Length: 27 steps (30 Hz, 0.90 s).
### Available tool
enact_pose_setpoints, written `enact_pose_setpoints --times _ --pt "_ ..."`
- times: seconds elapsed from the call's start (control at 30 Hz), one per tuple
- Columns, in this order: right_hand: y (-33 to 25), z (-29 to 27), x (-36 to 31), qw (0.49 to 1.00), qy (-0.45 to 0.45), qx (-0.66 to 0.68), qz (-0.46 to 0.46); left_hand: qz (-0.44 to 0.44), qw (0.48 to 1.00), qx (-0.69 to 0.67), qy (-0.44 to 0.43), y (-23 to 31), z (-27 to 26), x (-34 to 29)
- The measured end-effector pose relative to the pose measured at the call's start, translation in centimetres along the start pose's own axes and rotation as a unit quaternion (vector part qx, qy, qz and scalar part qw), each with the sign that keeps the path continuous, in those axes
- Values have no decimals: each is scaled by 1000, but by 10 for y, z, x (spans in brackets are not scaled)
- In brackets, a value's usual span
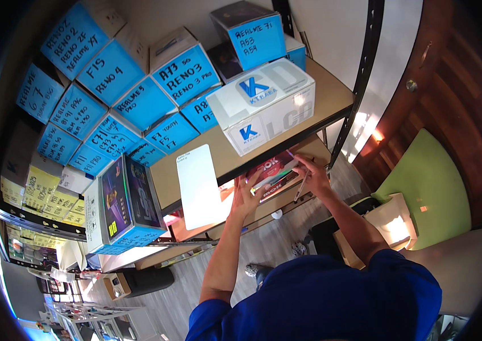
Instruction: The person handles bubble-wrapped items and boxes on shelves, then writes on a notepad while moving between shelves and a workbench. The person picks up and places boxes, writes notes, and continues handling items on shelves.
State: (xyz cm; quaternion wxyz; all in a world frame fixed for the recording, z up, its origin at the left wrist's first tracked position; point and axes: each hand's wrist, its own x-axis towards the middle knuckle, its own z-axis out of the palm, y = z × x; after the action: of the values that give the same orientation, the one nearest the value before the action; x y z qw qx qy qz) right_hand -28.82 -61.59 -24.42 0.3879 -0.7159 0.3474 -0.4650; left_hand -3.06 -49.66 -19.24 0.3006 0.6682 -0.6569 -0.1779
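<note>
On the lower shelf, below the upper board's front edge, is a red box [269,169] with white lettering and a shiny, reflective side. My left hand [246,197] rests at its left end with fingers spread, and I cannot tell if it grips the box. At the box's right end is my right hand [313,177], its fingers bent around a thin pen-like stick [301,190] that points downward. A white sheet or panel [200,187] hangs over the upper shelf's edge, left of my left hand.
A white box [263,105] stands on the upper shelf [332,94], with blue-fronted boxes [144,105] stacked behind and left. A dark box [130,199] sits at the shelf's left end. To the right are a green chair [431,190] and a wooden door [451,102].
</note>
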Motion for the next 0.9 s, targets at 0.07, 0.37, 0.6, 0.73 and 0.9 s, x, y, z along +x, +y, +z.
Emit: enact_pose_setpoints --times 0.07,0.37,0.6,0.73,0.9 --pt "19 -2 7 995 16 -36 -90 28 996 80 -17 3 3 4" --pt "33 -19 -17 970 -79 223 64 -8 999 29 -22 29 -8 1" --pt "-62 -70 -95 878 -106 441 155 -159 898 -411 3 122 -9 -83" --pt "-25 -91 -135 754 -90 620 196 -30 991 -110 -72 229 -66 -89" --pt "-39 -130 -138 782 -42 609 125 168 983 68 -13 292 -179 -54"
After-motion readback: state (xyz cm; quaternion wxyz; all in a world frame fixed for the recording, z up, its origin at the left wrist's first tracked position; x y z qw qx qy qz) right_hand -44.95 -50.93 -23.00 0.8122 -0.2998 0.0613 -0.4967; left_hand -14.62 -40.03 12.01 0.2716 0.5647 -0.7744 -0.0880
